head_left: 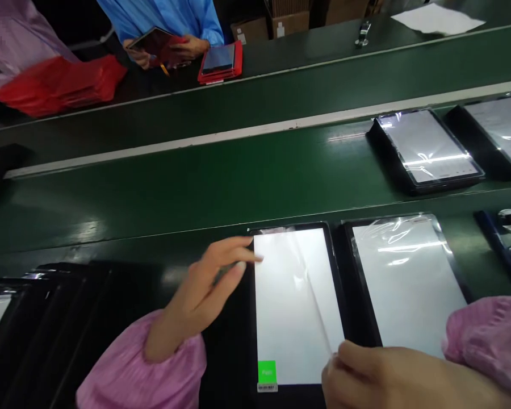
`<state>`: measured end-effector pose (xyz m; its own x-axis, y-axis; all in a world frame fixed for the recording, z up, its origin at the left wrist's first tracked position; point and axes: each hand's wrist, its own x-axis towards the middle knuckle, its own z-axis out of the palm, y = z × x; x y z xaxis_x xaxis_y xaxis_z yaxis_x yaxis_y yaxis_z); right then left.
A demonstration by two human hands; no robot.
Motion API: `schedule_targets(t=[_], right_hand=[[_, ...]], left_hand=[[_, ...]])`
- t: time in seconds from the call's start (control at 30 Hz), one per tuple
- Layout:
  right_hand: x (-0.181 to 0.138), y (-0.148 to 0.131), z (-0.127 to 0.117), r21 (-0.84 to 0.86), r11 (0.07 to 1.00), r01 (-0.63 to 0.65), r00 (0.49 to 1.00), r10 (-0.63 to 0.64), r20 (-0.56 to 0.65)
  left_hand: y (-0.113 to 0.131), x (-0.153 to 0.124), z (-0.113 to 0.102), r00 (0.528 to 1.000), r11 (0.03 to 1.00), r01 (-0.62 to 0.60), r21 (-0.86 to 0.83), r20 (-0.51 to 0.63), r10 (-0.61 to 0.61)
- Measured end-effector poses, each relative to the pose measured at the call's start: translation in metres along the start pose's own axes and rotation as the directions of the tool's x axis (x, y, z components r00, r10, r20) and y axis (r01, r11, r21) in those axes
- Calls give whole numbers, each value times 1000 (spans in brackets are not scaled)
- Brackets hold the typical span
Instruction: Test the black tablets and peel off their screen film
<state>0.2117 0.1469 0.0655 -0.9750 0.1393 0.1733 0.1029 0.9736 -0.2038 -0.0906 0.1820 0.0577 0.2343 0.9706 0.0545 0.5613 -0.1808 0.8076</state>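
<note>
A tablet (296, 318) with a bright white screen lies flat before me, a green label box at its screen's lower left. Its clear protective film (313, 284) is partly lifted, with a crease running diagonally across the screen. At the lower right corner my right hand (370, 375) pinches the film's edge. My left hand (208, 284) is open, its fingers apart and loosely curved over the tablet's upper left edge; whether they touch it I cannot tell. Close on the right lies a second lit tablet (409, 284) under shiny film, partly covered by my right forearm and sleeve.
Dark tablets (55, 307) lean in an overlapping row at the left. On the green belt (204, 176) beyond sit film-covered tablets (430, 145) at the right. A co-worker in blue (162, 20) handles a tablet across the line, near red sleeves (63, 85).
</note>
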Motion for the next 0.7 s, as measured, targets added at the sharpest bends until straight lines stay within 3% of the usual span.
schedule_targets(t=[0.1,0.2,0.27,0.33,0.4,0.47,0.57,0.7], right_hand=[[15,42,-8,95,995,-2,997,9,-72],[23,95,-10,383,912,-145,965,216,-151],[25,127,-14,620,723,-305,845,506,-173],[24,148,-22,764,502,-404,680,724,-116],[23,158,-32,819,381,-428,567,820,-85],[21,157,-40,833,356,-423,518,849,-100],[19,148,-46,841,367,-398,499,856,-137],[13,135,-48,831,392,-395,496,853,-166]], left_hand=[[-24,26,22,1000,995,12,-97,21,-10],[-46,18,41,990,947,90,-308,-73,-118],[-51,-8,56,941,834,157,-528,-176,-289],[-46,-42,76,861,697,181,-694,-229,-453],[-36,-75,98,817,627,197,-753,-228,-530],[-24,-97,117,801,537,236,-810,-151,-580],[-9,-103,133,806,427,274,-862,-36,-590],[-3,-90,133,834,408,231,-883,-36,-551]])
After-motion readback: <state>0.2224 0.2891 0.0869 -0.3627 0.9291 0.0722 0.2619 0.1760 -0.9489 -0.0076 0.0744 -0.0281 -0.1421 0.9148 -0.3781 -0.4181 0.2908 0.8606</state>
